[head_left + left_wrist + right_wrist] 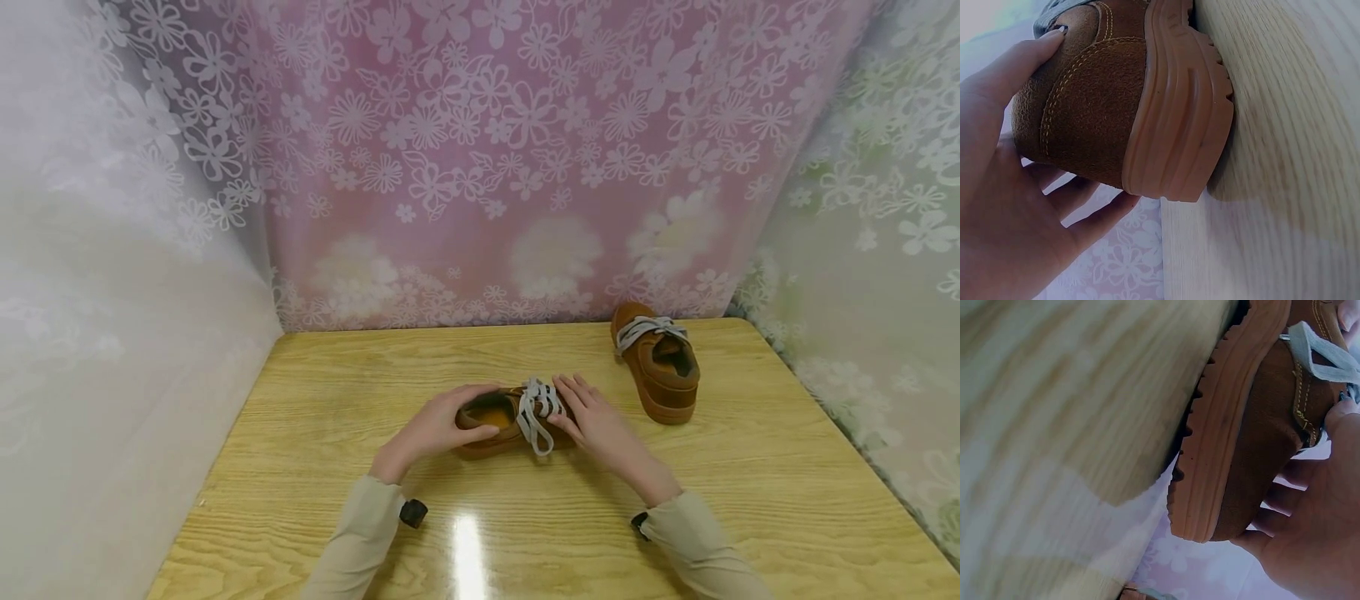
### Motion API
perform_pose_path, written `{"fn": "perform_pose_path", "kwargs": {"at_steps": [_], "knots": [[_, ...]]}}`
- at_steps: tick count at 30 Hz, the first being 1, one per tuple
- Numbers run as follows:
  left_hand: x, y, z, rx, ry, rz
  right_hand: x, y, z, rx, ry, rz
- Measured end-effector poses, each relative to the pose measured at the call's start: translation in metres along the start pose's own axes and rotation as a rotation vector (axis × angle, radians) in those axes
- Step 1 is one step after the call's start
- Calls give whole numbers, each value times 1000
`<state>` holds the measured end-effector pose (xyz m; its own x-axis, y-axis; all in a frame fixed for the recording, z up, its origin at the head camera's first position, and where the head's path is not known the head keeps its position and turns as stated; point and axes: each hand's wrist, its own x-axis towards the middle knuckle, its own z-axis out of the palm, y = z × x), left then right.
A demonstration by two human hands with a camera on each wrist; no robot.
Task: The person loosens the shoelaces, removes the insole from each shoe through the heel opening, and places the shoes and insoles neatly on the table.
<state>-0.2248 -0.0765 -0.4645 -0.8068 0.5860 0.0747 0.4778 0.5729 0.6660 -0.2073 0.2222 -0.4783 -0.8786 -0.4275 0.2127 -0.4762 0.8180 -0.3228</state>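
A brown suede shoe [497, 415] with grey laces [537, 410] lies on the wooden table [330, 408], heel to the left. My left hand [435, 429] grips its heel, thumb on the collar and fingers wrapped behind. In the left wrist view the heel [1097, 106] and ribbed sole [1179, 106] fill the frame, cupped by the left hand [1004, 194]. My right hand [596, 417] holds the toe end by the laces. The right wrist view shows the toe [1266, 444], a lace [1325, 353] and the right hand [1316, 544] curled round it.
A second matching shoe [662, 364] stands at the back right of the table, toe pointing away. Flowered sheer curtains [480, 150] close in the back and both sides. The table's near part has a bright glare spot [467, 542].
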Motion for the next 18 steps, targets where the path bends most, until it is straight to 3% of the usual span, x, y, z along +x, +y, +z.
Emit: {"fn": "perform_pose_path", "kwargs": {"at_steps": [18], "knots": [[-8, -8, -11, -24, -14, -6, 4, -18, 9, -67, -22, 6]]}}
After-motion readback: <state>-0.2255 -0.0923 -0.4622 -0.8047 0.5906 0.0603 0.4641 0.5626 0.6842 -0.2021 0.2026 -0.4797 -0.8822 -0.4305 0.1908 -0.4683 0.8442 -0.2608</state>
